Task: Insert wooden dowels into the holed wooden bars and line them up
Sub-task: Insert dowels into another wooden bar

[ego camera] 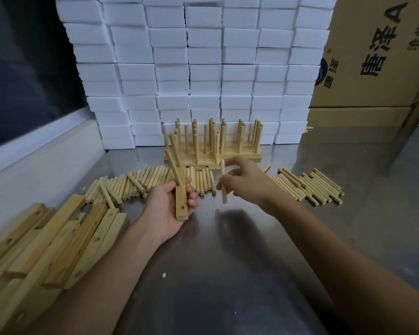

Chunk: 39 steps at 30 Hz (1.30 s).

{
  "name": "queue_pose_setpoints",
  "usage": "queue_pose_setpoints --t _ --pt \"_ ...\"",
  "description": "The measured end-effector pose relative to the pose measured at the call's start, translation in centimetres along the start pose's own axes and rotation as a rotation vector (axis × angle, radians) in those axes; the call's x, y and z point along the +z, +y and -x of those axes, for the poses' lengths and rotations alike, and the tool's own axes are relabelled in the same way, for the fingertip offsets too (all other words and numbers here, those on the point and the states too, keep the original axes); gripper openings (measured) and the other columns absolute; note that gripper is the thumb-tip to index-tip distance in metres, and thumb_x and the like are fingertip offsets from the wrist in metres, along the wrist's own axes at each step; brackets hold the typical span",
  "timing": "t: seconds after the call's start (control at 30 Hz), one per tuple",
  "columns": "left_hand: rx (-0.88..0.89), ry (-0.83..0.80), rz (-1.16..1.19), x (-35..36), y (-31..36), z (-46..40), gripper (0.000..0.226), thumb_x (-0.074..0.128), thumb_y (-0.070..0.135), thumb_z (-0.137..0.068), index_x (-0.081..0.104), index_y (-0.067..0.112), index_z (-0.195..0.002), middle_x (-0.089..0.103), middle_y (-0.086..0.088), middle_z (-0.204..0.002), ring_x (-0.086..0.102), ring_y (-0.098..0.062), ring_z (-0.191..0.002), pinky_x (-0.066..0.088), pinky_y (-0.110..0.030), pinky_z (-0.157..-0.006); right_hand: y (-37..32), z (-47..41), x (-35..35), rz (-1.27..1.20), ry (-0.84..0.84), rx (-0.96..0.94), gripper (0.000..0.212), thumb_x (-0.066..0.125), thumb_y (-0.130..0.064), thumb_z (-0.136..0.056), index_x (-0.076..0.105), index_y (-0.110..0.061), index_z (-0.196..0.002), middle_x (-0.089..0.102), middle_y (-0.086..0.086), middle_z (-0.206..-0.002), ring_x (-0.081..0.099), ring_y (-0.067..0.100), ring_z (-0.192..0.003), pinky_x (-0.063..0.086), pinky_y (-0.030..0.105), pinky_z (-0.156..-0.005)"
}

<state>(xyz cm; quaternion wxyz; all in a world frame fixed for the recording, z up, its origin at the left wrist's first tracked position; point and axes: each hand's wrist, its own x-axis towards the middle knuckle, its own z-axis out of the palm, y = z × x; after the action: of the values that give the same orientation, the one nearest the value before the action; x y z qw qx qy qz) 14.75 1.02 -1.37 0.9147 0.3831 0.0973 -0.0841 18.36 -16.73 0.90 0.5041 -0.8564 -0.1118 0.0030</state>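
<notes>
My left hand (169,209) grips a holed wooden bar (181,206), its near end pointing at me with an empty hole showing. Dowels (173,165) stand in the bar's far part, leaning away to the left. Just to the right, my right hand (242,182) pinches a single dowel (223,182) held nearly upright above the table. Loose dowels (136,183) lie in a row behind my hands, and another batch of loose dowels (310,187) lies to the right. Finished bars with upright dowels (211,143) stand lined up at the back.
A pile of empty holed bars (49,243) lies at the front left on the metal table (228,262). Stacked white foam blocks (198,68) form a wall behind. Cardboard boxes (377,52) stand at the back right, and a dark window (27,64) is at the left.
</notes>
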Motion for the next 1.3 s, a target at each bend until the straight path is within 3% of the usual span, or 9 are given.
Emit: queue_pose_setpoints --t 0.2,0.3,0.47,0.7,0.8,0.93,1.13,1.2,1.3 --pt "0.002 -0.008 -0.001 -0.2 0.0 -0.1 0.025 0.038 0.019 -0.103 0.056 0.001 -0.101 0.052 -0.008 -0.066 0.053 -0.017 -0.051 0.047 -0.024 -0.045 -0.9 1.0 1.1 -0.269 0.031 -0.045 0.013 0.048 -0.022 -0.100 0.057 -0.019 -0.109 0.066 -0.002 -0.064 0.061 0.008 -0.058 0.051 0.026 -0.055" --pt "0.004 -0.014 0.000 -0.2 -0.1 -0.1 0.028 0.038 0.023 -0.104 0.054 0.003 -0.096 0.050 -0.008 -0.065 0.051 -0.017 -0.051 0.045 -0.024 -0.044 -1.1 1.3 1.5 -0.319 0.032 -0.051 0.025 0.047 -0.034 -0.103 0.061 -0.013 -0.105 0.060 -0.003 -0.058 0.056 0.010 -0.052 0.046 0.023 -0.046" --pt "0.003 -0.024 -0.001 -0.3 -0.1 -0.3 0.029 0.036 0.026 -0.105 0.053 0.004 -0.096 0.048 -0.007 -0.064 0.049 -0.017 -0.050 0.041 -0.024 -0.048 -1.8 1.7 2.1 -0.459 0.034 -0.015 0.029 0.048 -0.030 -0.103 0.069 -0.013 -0.091 0.060 0.000 -0.066 0.058 0.015 -0.057 0.047 0.025 -0.052" --pt "-0.001 -0.018 -0.006 -0.6 -0.2 -0.6 0.028 0.037 0.026 -0.104 0.053 0.005 -0.095 0.046 -0.005 -0.060 0.043 -0.014 -0.046 0.035 -0.022 -0.039 -1.9 2.0 2.5 -0.457 0.047 0.000 0.035 0.049 -0.040 -0.103 0.070 -0.015 -0.090 0.040 -0.009 -0.047 0.032 0.004 -0.041 0.026 0.020 -0.041" --pt "-0.001 -0.010 0.010 -0.7 -0.2 -0.8 0.027 0.038 0.026 -0.104 0.053 0.005 -0.094 0.045 -0.005 -0.059 0.040 -0.013 -0.045 0.033 -0.022 -0.039 -1.9 1.9 2.7 -0.432 0.041 0.027 0.020 0.054 -0.033 -0.101 0.065 -0.017 -0.105 0.048 -0.006 -0.054 0.038 0.005 -0.043 0.029 0.020 -0.042" --pt "0.005 -0.012 0.009 -0.7 -0.2 -0.9 0.029 0.037 0.026 -0.104 0.053 0.005 -0.091 0.045 -0.004 -0.057 0.038 -0.013 -0.044 0.031 -0.022 -0.039 -1.7 1.8 2.9 -0.408 0.047 0.024 0.006 0.059 -0.022 -0.098 0.060 -0.021 -0.104 0.058 -0.008 -0.058 0.048 0.005 -0.049 0.038 0.020 -0.045" --pt "0.002 -0.014 0.029 -0.8 -0.2 -1.0 0.030 0.036 0.027 -0.104 0.052 0.006 -0.090 0.044 -0.004 -0.056 0.038 -0.013 -0.042 0.029 -0.022 -0.040 -1.3 1.6 2.7 -0.415 0.124 0.022 0.016 0.056 -0.008 -0.096 0.063 -0.021 -0.101 0.067 0.001 -0.078 0.058 0.005 -0.052 0.044 0.019 -0.046" --pt "0.002 -0.014 0.032 -0.9 -0.2 -1.1 0.031 0.036 0.026 -0.104 0.052 0.006 -0.089 0.044 -0.004 -0.056 0.038 -0.013 -0.042 0.029 -0.022 -0.040 -1.2 1.6 2.6 -0.404 0.102 0.029 0.023 0.062 -0.007 -0.093 0.064 -0.019 -0.112 0.069 0.004 -0.092 0.065 0.006 -0.058 0.048 0.018 -0.049" --pt "0.006 -0.015 0.033 -0.9 -0.2 -1.1 0.030 0.036 0.026 -0.104 0.053 0.006 -0.089 0.044 -0.004 -0.056 0.038 -0.012 -0.043 0.029 -0.022 -0.039 -1.2 1.7 2.6 -0.416 0.034 0.042 0.058 0.071 -0.009 -0.087 0.048 -0.021 -0.138 0.067 0.001 -0.111 0.074 0.012 -0.078 0.053 0.021 -0.054"
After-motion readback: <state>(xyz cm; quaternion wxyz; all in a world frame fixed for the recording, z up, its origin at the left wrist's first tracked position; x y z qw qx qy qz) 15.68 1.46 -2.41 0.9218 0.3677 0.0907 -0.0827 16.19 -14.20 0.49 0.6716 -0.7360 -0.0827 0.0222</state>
